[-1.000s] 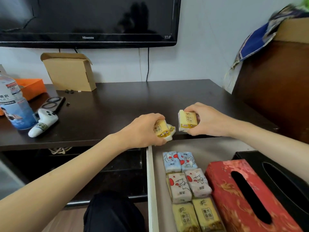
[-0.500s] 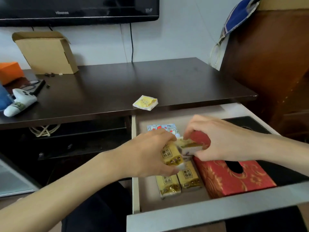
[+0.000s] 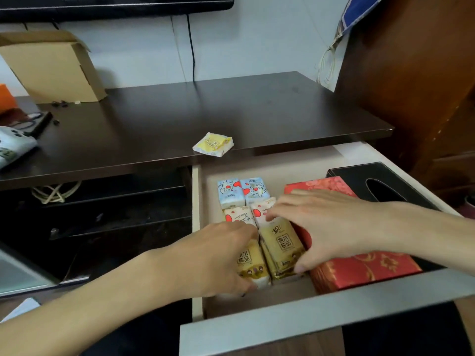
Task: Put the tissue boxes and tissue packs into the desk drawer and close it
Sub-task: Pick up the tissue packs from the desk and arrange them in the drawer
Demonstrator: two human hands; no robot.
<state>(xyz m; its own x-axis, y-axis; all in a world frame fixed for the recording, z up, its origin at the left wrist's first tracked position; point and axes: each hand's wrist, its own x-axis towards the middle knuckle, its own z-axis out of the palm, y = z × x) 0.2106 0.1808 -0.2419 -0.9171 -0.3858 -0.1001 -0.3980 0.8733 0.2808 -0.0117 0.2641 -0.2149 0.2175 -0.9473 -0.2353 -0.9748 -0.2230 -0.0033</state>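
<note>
The desk drawer [image 3: 308, 321] stands pulled out below the dark desk [image 3: 231, 111]. Inside lie two blue tissue packs [image 3: 243, 191], two white-and-red packs [image 3: 239, 214], a red tissue box [image 3: 359, 268] and a black tissue box [image 3: 380, 176]. My left hand [image 3: 205, 260] grips a yellow tissue pack [image 3: 250, 263] at the drawer's front left. Beside it, my right hand [image 3: 334, 224] holds a second yellow pack [image 3: 282, 247] between fingers and thumb, against the red box. Whatever lies under these two packs is hidden. Another yellow pack [image 3: 213, 144] rests on the desk's front edge.
An open cardboard box [image 3: 51, 70] stands at the back left of the desk, with a white controller [image 3: 12, 147] and an orange box [image 3: 6, 98] at the far left. A TV [image 3: 115, 3] hangs above. A brown wooden cabinet [image 3: 424, 86] rises on the right.
Both hands carried a yellow pack each from above the desk edge down into the drawer's front left. One yellow pack now lies on the desk.
</note>
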